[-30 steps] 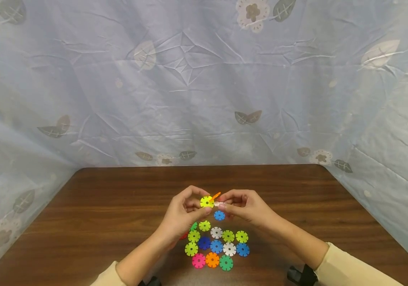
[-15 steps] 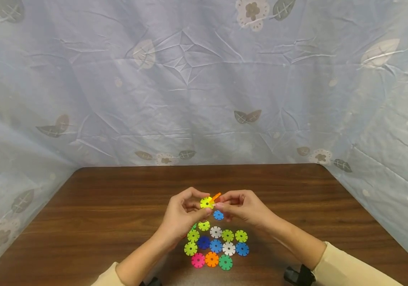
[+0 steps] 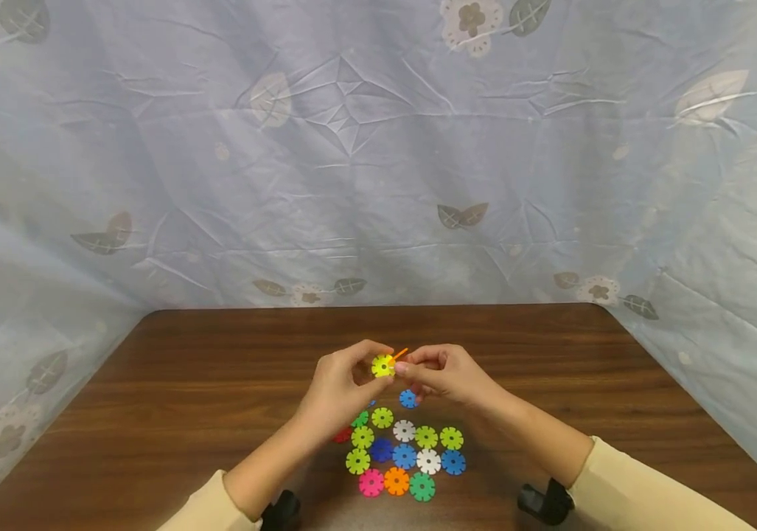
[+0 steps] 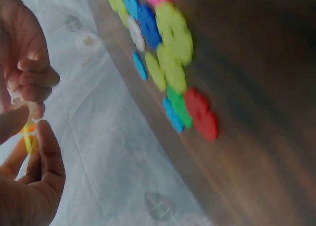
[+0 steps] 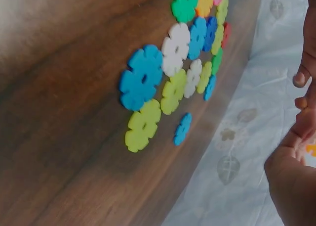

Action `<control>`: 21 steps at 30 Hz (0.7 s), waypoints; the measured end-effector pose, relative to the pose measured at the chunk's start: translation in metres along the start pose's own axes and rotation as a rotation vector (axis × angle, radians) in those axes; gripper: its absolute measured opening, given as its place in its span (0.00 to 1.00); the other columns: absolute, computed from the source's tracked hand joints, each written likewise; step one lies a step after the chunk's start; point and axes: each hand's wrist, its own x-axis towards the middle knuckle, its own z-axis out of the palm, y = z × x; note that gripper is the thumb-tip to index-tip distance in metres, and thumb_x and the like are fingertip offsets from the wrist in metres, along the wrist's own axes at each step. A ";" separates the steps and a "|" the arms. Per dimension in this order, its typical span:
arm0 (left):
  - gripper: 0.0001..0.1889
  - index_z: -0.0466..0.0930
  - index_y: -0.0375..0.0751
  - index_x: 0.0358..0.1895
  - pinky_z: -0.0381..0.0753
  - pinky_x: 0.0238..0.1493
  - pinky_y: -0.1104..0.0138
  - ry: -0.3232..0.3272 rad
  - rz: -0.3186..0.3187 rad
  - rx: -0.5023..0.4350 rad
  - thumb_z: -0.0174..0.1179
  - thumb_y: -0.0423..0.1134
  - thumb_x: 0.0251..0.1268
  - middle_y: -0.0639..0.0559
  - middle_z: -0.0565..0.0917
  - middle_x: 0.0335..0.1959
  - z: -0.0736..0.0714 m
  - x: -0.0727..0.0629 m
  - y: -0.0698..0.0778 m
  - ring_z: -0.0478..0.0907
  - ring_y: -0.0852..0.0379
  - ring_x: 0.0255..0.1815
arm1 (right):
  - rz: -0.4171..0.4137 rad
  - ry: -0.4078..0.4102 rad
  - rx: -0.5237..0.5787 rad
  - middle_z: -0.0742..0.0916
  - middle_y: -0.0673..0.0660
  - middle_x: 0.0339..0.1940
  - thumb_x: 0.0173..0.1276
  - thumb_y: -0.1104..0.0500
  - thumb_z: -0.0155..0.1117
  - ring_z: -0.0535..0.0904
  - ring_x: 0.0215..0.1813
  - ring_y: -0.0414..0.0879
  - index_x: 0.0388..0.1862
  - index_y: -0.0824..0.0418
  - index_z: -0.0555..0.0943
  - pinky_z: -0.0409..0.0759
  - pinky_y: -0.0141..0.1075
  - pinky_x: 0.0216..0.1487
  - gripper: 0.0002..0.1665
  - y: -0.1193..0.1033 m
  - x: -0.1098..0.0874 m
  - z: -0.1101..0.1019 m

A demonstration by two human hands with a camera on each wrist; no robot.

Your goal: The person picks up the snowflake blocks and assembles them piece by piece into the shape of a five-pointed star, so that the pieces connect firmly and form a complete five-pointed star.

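My left hand [image 3: 341,383] pinches a yellow notched plastic disc [image 3: 378,366] between thumb and fingers, above the table. An orange disc [image 3: 401,355], seen nearly edge-on, sticks out from the yellow one's upper right side. My right hand [image 3: 447,372] meets it from the right, thumb and fingertips pinched on a white disc [image 4: 18,101] that is mostly hidden by the fingers. The fingertips of both hands are close together around the joined pieces. In the left wrist view the yellow disc [image 4: 28,139] appears edge-on between the fingers.
Several loose notched discs lie flat on the wooden table [image 3: 219,398] below the hands, among them a pink disc [image 3: 371,483], a green disc [image 3: 421,487] and a blue disc [image 3: 408,398]. Red discs [image 4: 201,113] lie at the left. A patterned curtain [image 3: 378,147] hangs behind the table.
Both hands have risen slightly with the joined discs. My right fingertips have closed in on the yellow disc, and the white disc between them has become largely covered.
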 end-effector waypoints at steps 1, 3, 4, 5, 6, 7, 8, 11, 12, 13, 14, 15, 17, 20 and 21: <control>0.16 0.88 0.43 0.54 0.77 0.34 0.73 -0.001 0.024 0.075 0.74 0.33 0.63 0.51 0.88 0.37 0.000 0.002 0.001 0.76 0.60 0.32 | 0.016 0.000 0.012 0.89 0.44 0.28 0.77 0.53 0.66 0.83 0.30 0.38 0.51 0.75 0.83 0.89 0.34 0.42 0.22 0.000 0.001 -0.001; 0.16 0.89 0.44 0.53 0.73 0.33 0.73 -0.007 0.070 0.207 0.75 0.36 0.62 0.52 0.85 0.42 0.001 0.005 0.002 0.71 0.59 0.37 | 0.051 0.002 0.034 0.89 0.45 0.28 0.77 0.53 0.66 0.82 0.31 0.39 0.51 0.74 0.83 0.89 0.34 0.42 0.21 0.001 0.002 -0.003; 0.16 0.89 0.44 0.53 0.71 0.33 0.73 -0.008 0.086 0.264 0.75 0.38 0.63 0.52 0.84 0.44 0.001 0.006 0.003 0.69 0.59 0.40 | 0.066 0.002 0.044 0.89 0.45 0.29 0.77 0.53 0.66 0.82 0.32 0.39 0.51 0.73 0.83 0.88 0.33 0.43 0.21 0.001 0.003 -0.004; 0.16 0.89 0.45 0.53 0.70 0.33 0.72 -0.013 0.103 0.315 0.76 0.39 0.63 0.52 0.82 0.45 0.000 0.007 0.003 0.67 0.58 0.41 | 0.083 0.002 0.059 0.88 0.46 0.30 0.77 0.52 0.66 0.82 0.32 0.39 0.51 0.72 0.83 0.88 0.34 0.44 0.21 0.001 0.003 -0.004; 0.16 0.90 0.45 0.53 0.69 0.33 0.72 -0.019 0.120 0.358 0.76 0.40 0.63 0.51 0.80 0.44 0.000 0.009 0.003 0.65 0.58 0.43 | 0.099 0.003 0.072 0.88 0.47 0.31 0.77 0.51 0.66 0.82 0.33 0.40 0.51 0.71 0.83 0.88 0.34 0.44 0.22 0.002 0.004 -0.005; 0.16 0.90 0.45 0.53 0.70 0.32 0.73 -0.027 0.130 0.394 0.76 0.41 0.63 0.51 0.79 0.44 -0.001 0.010 0.003 0.65 0.58 0.43 | 0.109 0.002 0.079 0.87 0.48 0.31 0.77 0.50 0.66 0.81 0.33 0.40 0.51 0.71 0.83 0.88 0.33 0.44 0.22 0.002 0.005 -0.005; 0.16 0.90 0.44 0.53 0.70 0.32 0.73 -0.034 0.135 0.424 0.76 0.41 0.63 0.51 0.79 0.44 -0.002 0.012 0.002 0.65 0.57 0.44 | 0.114 0.004 0.078 0.87 0.49 0.32 0.78 0.50 0.65 0.81 0.33 0.40 0.52 0.71 0.83 0.88 0.33 0.44 0.23 0.002 0.006 -0.006; 0.16 0.89 0.43 0.52 0.73 0.32 0.71 -0.066 0.111 0.489 0.76 0.41 0.62 0.50 0.79 0.42 -0.005 0.022 -0.004 0.66 0.55 0.43 | 0.095 -0.004 0.012 0.84 0.53 0.34 0.79 0.50 0.63 0.79 0.32 0.40 0.54 0.72 0.81 0.87 0.33 0.41 0.23 0.003 0.007 -0.012; 0.16 0.89 0.42 0.51 0.75 0.32 0.70 -0.082 0.088 0.507 0.76 0.41 0.62 0.49 0.80 0.42 -0.007 0.026 -0.007 0.67 0.54 0.42 | 0.080 -0.012 -0.042 0.84 0.55 0.35 0.80 0.51 0.62 0.78 0.32 0.41 0.55 0.72 0.80 0.87 0.33 0.40 0.23 0.004 0.006 -0.014; 0.16 0.89 0.42 0.51 0.76 0.34 0.68 -0.105 0.053 0.527 0.76 0.41 0.62 0.48 0.80 0.42 -0.008 0.030 -0.011 0.68 0.54 0.43 | 0.063 -0.024 -0.104 0.84 0.57 0.35 0.80 0.53 0.62 0.78 0.32 0.42 0.55 0.72 0.80 0.87 0.33 0.38 0.22 0.005 0.005 -0.017; 0.16 0.89 0.42 0.52 0.79 0.35 0.66 -0.129 0.019 0.545 0.76 0.41 0.62 0.48 0.81 0.43 -0.010 0.034 -0.015 0.69 0.53 0.44 | 0.048 -0.036 -0.168 0.84 0.60 0.36 0.80 0.54 0.62 0.78 0.33 0.43 0.55 0.72 0.80 0.86 0.34 0.37 0.20 0.006 0.004 -0.019; 0.16 0.88 0.41 0.51 0.80 0.36 0.64 -0.159 -0.011 0.566 0.76 0.41 0.62 0.47 0.82 0.43 -0.011 0.038 -0.021 0.70 0.51 0.44 | 0.031 -0.052 -0.236 0.84 0.61 0.36 0.79 0.56 0.63 0.77 0.33 0.43 0.55 0.72 0.80 0.85 0.34 0.35 0.19 0.008 0.003 -0.021; 0.16 0.88 0.40 0.50 0.84 0.39 0.59 -0.223 -0.058 0.609 0.77 0.42 0.62 0.46 0.85 0.44 -0.013 0.046 -0.033 0.74 0.49 0.46 | -0.004 -0.086 -0.356 0.84 0.61 0.35 0.77 0.59 0.65 0.77 0.33 0.43 0.52 0.71 0.81 0.82 0.32 0.32 0.15 0.012 0.000 -0.025; 0.14 0.87 0.41 0.46 0.83 0.36 0.59 -0.309 -0.114 0.652 0.77 0.42 0.61 0.49 0.87 0.41 -0.015 0.058 -0.050 0.78 0.49 0.44 | -0.025 -0.121 -0.467 0.84 0.57 0.33 0.74 0.60 0.68 0.76 0.33 0.42 0.48 0.70 0.82 0.78 0.29 0.30 0.13 0.019 -0.004 -0.029; 0.13 0.87 0.41 0.43 0.82 0.35 0.60 -0.327 -0.124 0.664 0.77 0.42 0.60 0.50 0.87 0.38 -0.015 0.062 -0.055 0.79 0.50 0.41 | -0.035 -0.126 -0.503 0.84 0.55 0.33 0.73 0.60 0.69 0.76 0.33 0.41 0.47 0.69 0.82 0.77 0.29 0.31 0.12 0.021 -0.005 -0.030</control>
